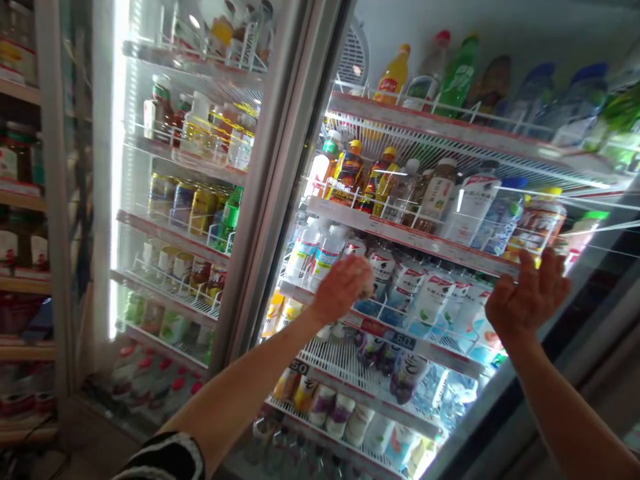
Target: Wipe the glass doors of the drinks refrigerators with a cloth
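Find a lit drinks cooler (100, 423), tilted in view and cut off at the top. Note the metal post (273, 180) between its left bay (116, 200) and right bay (500, 20). See stocked wire shelves (420, 237) in both, with the bottom row of bottles (310, 460) at right too dim to identify. Record a rack of jars (20, 160) at far left, cropped by the edge. Trace both forearms up from the lower corners, the left with a black sleeve (167, 459) (pale-banded, cut off below).

Find the left hand (345, 288) blurred, fingers seemingly curled, before the pale-labelled bottles (435, 297) on the right bay's third shelf down, hiding part of that row. Cannot tell grasp from mere nearness. Find the right hand (530, 297) released, fingers spread, before that shelf's right end, overlapping the base of an orange-labelled bottle (537, 223) one shelf up; cannot confirm contact. Note a small price tag (403, 339) below the pale-labelled bottles, digits barely legible.
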